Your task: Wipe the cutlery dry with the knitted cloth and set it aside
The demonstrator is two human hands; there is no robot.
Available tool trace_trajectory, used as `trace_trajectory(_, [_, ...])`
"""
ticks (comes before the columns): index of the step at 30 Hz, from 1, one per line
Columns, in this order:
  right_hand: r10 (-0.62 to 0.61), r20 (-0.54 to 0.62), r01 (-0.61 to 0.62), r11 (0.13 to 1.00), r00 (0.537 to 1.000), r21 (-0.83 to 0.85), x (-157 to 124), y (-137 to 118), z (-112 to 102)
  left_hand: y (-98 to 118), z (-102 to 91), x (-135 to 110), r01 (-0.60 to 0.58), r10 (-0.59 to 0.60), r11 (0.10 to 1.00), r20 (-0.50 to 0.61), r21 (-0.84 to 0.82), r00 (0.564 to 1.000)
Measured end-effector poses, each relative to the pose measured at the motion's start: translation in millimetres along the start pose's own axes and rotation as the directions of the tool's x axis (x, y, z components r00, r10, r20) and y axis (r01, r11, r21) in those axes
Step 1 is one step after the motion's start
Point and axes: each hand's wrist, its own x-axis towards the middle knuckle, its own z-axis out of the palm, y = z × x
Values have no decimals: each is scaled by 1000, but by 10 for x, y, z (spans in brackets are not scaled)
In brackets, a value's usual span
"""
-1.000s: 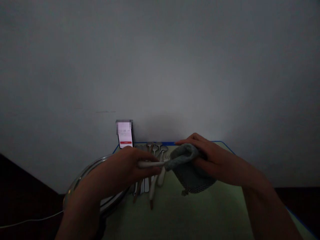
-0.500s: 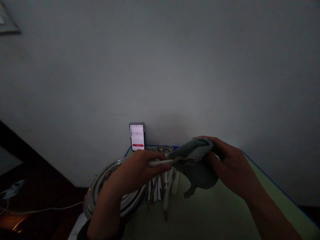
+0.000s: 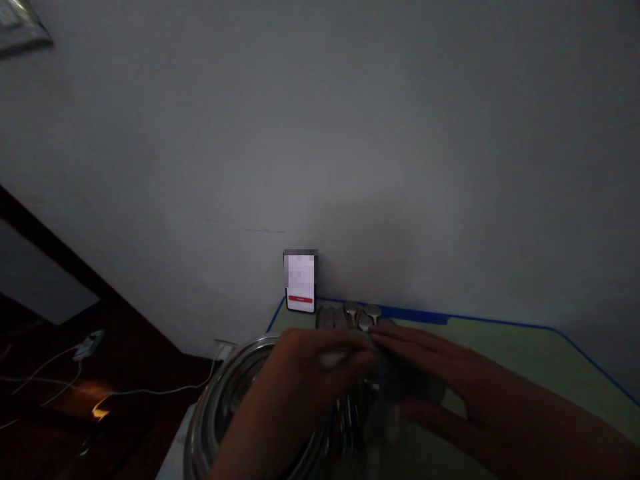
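Steel bowl [image 3: 220, 407] is sitting at 7 o'clock in frame, rim catching light. Left hand [image 3: 305, 380] is hovering over its right edge, fingers [image 3: 350, 353] curling tight round a white-handled utensil [image 3: 331, 359], pale handle showing btwn them. Right hand [image 3: 440, 380] is lying at 3 o'clock of the left, fingers [image 3: 405, 341] stretching long and flat, tips almost meeting it. Grey cloth [image 3: 395, 400] is bunching under them, v. blurred; can't tell if they're gripping it. Spoons [image 3: 361, 315] are lying at 12 o'clock of the hands, phone [image 3: 300, 283] leaning on the wall at 11. Green table [image 3: 525, 353] w/ blue edge is carrying it all.
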Motion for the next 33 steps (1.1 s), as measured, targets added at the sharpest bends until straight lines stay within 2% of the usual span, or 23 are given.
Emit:
trace_trajectory(3, [117, -34, -115, 992, 993, 60, 8, 140, 39, 28, 84, 52, -12, 12, 1000, -23, -25, 1000])
trace_trajectory(5, [147, -41, -142, 984, 988, 106, 15, 228, 6, 45, 133, 69, -21, 20, 1000, -10, -15, 1000])
trace_trajectory(13, [100, -34, -86, 952, 994, 294, -63, 322, -227, 172, 280, 31, -73, 76, 987, -14, 146, 997])
trace_trajectory(17, [101, -58, -63, 884, 993, 464, -247, 345, -230, 285, 361, 3, -78, 82, 987, -28, 140, 996])
trace_trajectory(19, [101, -44, -59, 827, 994, 559, -386, 343, -212, 337, 385, -25, -92, 87, 986, 39, 141, 995])
trace_trajectory(22, [109, 21, -98, 768, 994, 633, -575, 299, -161, 388, 395, -62, -130, 95, 978, 205, 162, 974])
trace_trajectory(24, [180, 9, -143, 751, 984, 645, -635, 267, -93, 393, 411, -52, -151, 101, 972, 262, 180, 960])
trace_trajectory(26, [345, -109, -197, 737, 932, 647, -632, 263, 17, 375, 470, -3, -160, 115, 969, 227, 190, 967])
trace_trajectory(27, [451, -191, -228, 718, 872, 658, -614, 275, 89, 360, 526, 30, -160, 126, 971, 191, 178, 974])
trace_trajectory(28, [565, -260, -247, 667, 783, 703, -593, 295, 173, 342, 604, 60, -157, 133, 979, 175, 133, 976])
trace_trajectory(29, [672, -302, -222, 577, 676, 786, -573, 322, 264, 322, 704, 82, -135, 121, 989, 192, 61, 974])
trace_trajectory(30, [742, -303, -147, 473, 598, 869, -559, 351, 360, 299, 822, 91, -93, 96, 995, 232, -23, 968])
trace_trajectory(32, [841, -229, 14, 255, 490, 967, -564, 410, 553, 242, 1093, 51, 13, 40, 987, 327, -160, 944])
trace_trajectory(33, [874, -195, 70, 183, 445, 981, -585, 436, 644, 205, 1231, 4, 47, 22, 981, 351, -189, 936])
